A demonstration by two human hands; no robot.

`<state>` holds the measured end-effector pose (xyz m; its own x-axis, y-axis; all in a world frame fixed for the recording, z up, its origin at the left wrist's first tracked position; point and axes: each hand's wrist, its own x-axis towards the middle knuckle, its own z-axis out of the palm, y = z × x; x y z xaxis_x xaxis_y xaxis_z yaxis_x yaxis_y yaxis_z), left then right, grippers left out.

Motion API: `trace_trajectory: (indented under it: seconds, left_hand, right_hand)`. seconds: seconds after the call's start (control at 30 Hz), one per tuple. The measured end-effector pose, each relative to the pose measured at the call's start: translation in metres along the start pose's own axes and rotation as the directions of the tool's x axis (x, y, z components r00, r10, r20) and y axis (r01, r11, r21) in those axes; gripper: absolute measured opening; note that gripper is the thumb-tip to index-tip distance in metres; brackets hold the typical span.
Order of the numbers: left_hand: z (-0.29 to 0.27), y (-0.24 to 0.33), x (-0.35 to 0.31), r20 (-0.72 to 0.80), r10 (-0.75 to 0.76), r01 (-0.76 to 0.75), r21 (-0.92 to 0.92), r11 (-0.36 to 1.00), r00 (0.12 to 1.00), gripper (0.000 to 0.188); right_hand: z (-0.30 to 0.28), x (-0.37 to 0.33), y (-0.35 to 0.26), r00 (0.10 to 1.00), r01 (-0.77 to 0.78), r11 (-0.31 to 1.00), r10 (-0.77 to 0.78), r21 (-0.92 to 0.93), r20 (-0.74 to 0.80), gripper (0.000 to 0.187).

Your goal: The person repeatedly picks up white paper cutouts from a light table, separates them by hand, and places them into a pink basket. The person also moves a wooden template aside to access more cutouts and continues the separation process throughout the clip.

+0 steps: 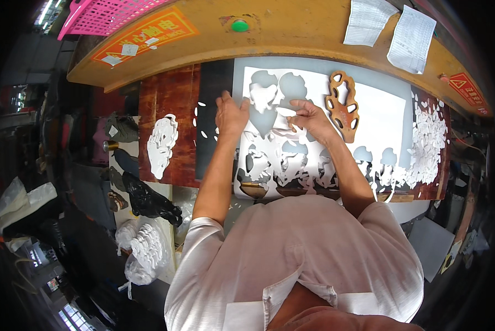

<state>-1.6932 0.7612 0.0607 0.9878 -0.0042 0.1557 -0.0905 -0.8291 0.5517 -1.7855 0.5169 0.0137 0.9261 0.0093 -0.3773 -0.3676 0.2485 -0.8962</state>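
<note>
A white sheet [382,107] with several cut-out openings lies on a pale grey board [325,63]. At the sheet's left edge is my left hand [232,117], its fingers stretched forward and the thumb apart, touching or just above the edge. My right hand [312,120] is over the sheet's middle, thumb and fingers pinched on a small white cut piece [285,112]. To the right of that hand, a brown cutting die [342,107] with several holes rests on the uncut part of the sheet. Strips of the sheet near my body are heavily cut through.
A heap of small white scraps [427,131] covers the table's right end. Stacked white cut pieces [162,145] lie on the reddish wooden table [182,105] at left. A yellow machine beam [297,30] with a green button [240,26] spans the far side. Bagged white pieces [147,245] sit lower left.
</note>
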Motion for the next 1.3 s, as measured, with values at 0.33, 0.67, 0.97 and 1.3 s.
trace_trajectory:
  seconds: [0.33,0.67,0.97,1.3]
  left_hand:
    - [-0.012,0.063,-0.071,0.188,0.336,-0.257,-0.349,0.901,0.923,0.028]
    - [0.008,0.006,-0.048,0.130,0.007,0.041,-0.361,0.931,0.991,0.023]
    - [0.042,-0.024,-0.121,0.191,-0.115,0.210,-0.618,0.758,0.975,0.064]
    - [0.007,-0.004,-0.148,0.658,0.151,0.666,-0.746,-0.002,0.737,0.080]
  right_hand:
    - [0.014,-0.021,-0.017,0.994,-0.018,0.994,0.006,0.112,0.106,0.016]
    - [0.036,-0.044,-0.017,0.986,-0.018,0.954,-0.032,0.298,0.161,0.020]
    - [0.028,-0.063,-0.024,0.986,0.097,0.886,-0.149,0.454,0.080,0.023]
    - [0.088,-0.076,-0.078,0.858,-0.019,0.783,-0.307,0.622,0.412,0.018]
